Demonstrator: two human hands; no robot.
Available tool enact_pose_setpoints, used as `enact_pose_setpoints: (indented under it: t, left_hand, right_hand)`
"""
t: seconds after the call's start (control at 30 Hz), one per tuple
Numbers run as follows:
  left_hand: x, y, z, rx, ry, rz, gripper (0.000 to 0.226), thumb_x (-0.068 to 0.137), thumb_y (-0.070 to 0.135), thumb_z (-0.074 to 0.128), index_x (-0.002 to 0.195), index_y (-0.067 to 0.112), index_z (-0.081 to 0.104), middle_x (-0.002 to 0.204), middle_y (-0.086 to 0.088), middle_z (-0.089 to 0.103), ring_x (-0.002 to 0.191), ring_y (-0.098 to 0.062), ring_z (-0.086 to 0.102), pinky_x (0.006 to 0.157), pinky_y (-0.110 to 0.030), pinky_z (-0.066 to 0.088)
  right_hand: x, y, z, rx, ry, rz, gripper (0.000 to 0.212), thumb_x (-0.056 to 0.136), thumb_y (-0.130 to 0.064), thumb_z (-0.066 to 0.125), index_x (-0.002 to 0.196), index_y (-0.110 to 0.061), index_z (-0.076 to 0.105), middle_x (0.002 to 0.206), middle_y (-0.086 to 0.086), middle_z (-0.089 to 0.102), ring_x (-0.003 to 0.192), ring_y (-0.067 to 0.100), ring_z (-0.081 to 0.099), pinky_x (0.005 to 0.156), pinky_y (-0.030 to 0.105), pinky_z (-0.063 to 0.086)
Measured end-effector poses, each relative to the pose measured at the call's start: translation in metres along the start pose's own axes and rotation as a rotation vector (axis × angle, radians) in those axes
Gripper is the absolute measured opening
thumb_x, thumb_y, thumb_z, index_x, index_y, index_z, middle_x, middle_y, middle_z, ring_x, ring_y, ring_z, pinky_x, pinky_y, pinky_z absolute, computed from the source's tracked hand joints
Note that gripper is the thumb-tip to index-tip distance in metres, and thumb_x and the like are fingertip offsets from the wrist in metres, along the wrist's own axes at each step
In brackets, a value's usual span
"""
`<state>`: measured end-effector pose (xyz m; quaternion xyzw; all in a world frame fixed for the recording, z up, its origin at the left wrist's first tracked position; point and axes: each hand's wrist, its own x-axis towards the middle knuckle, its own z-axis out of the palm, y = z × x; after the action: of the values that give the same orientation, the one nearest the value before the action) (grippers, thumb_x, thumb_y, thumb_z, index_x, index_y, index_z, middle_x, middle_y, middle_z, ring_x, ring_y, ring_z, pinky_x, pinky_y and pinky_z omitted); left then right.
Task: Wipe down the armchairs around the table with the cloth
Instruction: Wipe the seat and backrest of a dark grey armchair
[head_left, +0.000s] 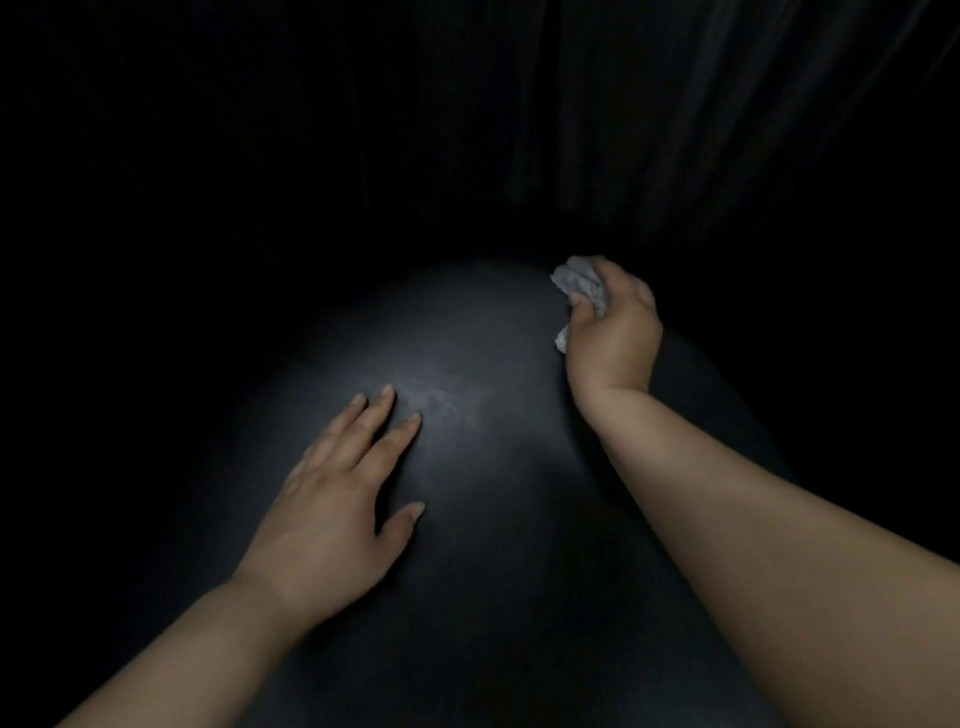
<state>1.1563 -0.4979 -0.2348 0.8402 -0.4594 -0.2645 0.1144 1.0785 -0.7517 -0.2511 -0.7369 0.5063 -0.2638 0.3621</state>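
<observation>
Both forearms reach in from the bottom edge, bare, over a dark, smooth, rounded surface that is probably the upholstered top or back of an armchair (467, 467); the light is so poor that only its lit middle shows, so which part of the chair this is stays a guess.

On the near side, the left hand (332, 499) lies flat on that surface, fingers straight and slightly spread, thumb out to the side, holding nothing. It appears to be bracing the chair, which is worth keeping: steady downward weight there should stop the chair shifting under the strokes.

Just beyond its fingertips a faint pale smear (441, 400) sits on the lit patch, possibly dust or drying moisture. That patch looks like the place most in need of a pass.

Further off, at the far right shoulder of the curve, the right hand (613, 332) is curled round a crumpled grey-white cloth (582, 286), which bulges out above and below the fingers. Whether the cloth actually touches the surface here cannot be told.

To wipe well from this position, the wad would do better opened flatter, so more fabric meets the chair, then drawn in overlapping strokes from the far edge back toward the body, crossing the smear. Following the curve down each side matters, since the dark flanks are easy to miss.

Beyond the chair hang faint vertical folds, perhaps a curtain (727, 130).
</observation>
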Motion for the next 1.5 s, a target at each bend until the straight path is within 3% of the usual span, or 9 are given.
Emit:
enact_pose_setpoints:
  t: [0.27, 0.37, 0.53, 0.7, 0.83, 1.03, 1.2, 1.3, 1.5]
  left_hand:
    - [-0.003, -0.003, -0.004, -0.026, 0.009, -0.014, 0.075, 0.090, 0.055, 0.052, 0.152, 0.043, 0.012, 0.158, 0.021, -0.016, 0.145, 0.000, -0.021, 0.119, -0.030, 0.004]
    - [-0.009, -0.009, -0.006, -0.032, 0.021, -0.035, 0.074, 0.090, 0.054, 0.054, 0.152, 0.043, 0.015, 0.159, 0.019, -0.013, 0.146, -0.002, -0.018, 0.119, -0.030, 0.003]
    - [-0.024, -0.022, -0.009, -0.028, 0.016, -0.063, 0.075, 0.091, 0.053, 0.054, 0.152, 0.043, 0.011, 0.159, 0.017, -0.014, 0.147, -0.004, -0.017, 0.120, -0.028, -0.001]
    - [-0.044, -0.037, -0.009, -0.034, 0.025, -0.096, 0.078, 0.090, 0.050, 0.056, 0.153, 0.041, 0.010, 0.160, 0.015, -0.012, 0.147, -0.006, -0.015, 0.123, -0.033, 0.004]
    - [-0.060, -0.045, -0.013, -0.005, -0.005, -0.156, 0.081, 0.092, 0.053, 0.052, 0.152, 0.045, -0.001, 0.158, 0.018, -0.023, 0.144, -0.004, -0.024, 0.117, -0.024, -0.008]
    - [-0.078, -0.055, -0.012, -0.033, -0.004, -0.253, 0.084, 0.091, 0.057, 0.053, 0.152, 0.045, -0.004, 0.157, 0.018, -0.026, 0.144, -0.004, -0.024, 0.117, -0.027, 0.000]
    - [-0.089, -0.062, -0.007, -0.069, 0.000, -0.278, 0.084, 0.090, 0.055, 0.054, 0.153, 0.043, -0.001, 0.158, 0.018, -0.025, 0.145, -0.005, -0.022, 0.121, -0.030, 0.005]
    - [-0.096, -0.062, -0.004, -0.075, 0.006, -0.300, 0.084, 0.091, 0.054, 0.054, 0.153, 0.042, -0.001, 0.159, 0.017, -0.023, 0.146, -0.006, -0.020, 0.120, -0.031, 0.005]
    - [-0.110, -0.051, -0.001, -0.064, -0.014, -0.352, 0.083, 0.093, 0.050, 0.053, 0.155, 0.037, -0.001, 0.161, 0.013, -0.020, 0.148, -0.010, -0.016, 0.122, -0.033, 0.010]
  right_hand:
    - [0.001, 0.000, 0.014, 0.012, -0.076, -0.075, 0.036, 0.091, 0.001, 0.055, 0.125, -0.009, 0.061, 0.127, 0.006, 0.057, 0.110, 0.005, 0.050, 0.091, -0.002, 0.031]
    - [-0.001, -0.015, 0.033, 0.060, -0.200, -0.080, 0.036, 0.093, -0.001, 0.053, 0.127, -0.010, 0.059, 0.131, 0.004, 0.054, 0.115, 0.009, 0.051, 0.097, 0.007, 0.035]
    - [-0.016, -0.044, 0.075, 0.042, -0.365, -0.149, 0.037, 0.092, -0.001, 0.055, 0.128, -0.011, 0.059, 0.137, 0.006, 0.051, 0.122, 0.014, 0.048, 0.096, 0.003, 0.028]
    - [-0.031, -0.061, 0.099, 0.039, -0.395, -0.192, 0.038, 0.091, 0.002, 0.054, 0.128, -0.009, 0.058, 0.135, 0.010, 0.052, 0.122, 0.019, 0.050, 0.102, 0.016, 0.035]
    - [-0.041, -0.071, 0.111, 0.053, -0.440, -0.233, 0.039, 0.089, 0.004, 0.054, 0.126, -0.007, 0.059, 0.130, 0.008, 0.054, 0.117, 0.017, 0.055, 0.102, 0.021, 0.041]
    - [-0.065, -0.093, 0.130, -0.024, -0.555, -0.297, 0.038, 0.091, 0.001, 0.055, 0.129, -0.006, 0.057, 0.131, 0.011, 0.055, 0.109, 0.007, 0.050, 0.080, -0.010, 0.026]
    - [-0.092, -0.106, 0.140, -0.059, -0.658, -0.401, 0.037, 0.089, 0.000, 0.058, 0.125, -0.006, 0.060, 0.126, 0.012, 0.058, 0.112, 0.015, 0.056, 0.081, -0.007, 0.026]
    - [-0.111, -0.108, 0.133, -0.036, -0.750, -0.464, 0.037, 0.087, 0.002, 0.059, 0.123, -0.007, 0.061, 0.125, 0.012, 0.059, 0.107, 0.007, 0.051, 0.081, -0.009, 0.027]
    - [-0.144, -0.092, 0.098, -0.070, -0.878, -0.592, 0.035, 0.082, 0.006, 0.062, 0.116, -0.005, 0.066, 0.119, 0.013, 0.062, 0.113, 0.025, 0.057, 0.099, 0.023, 0.041]
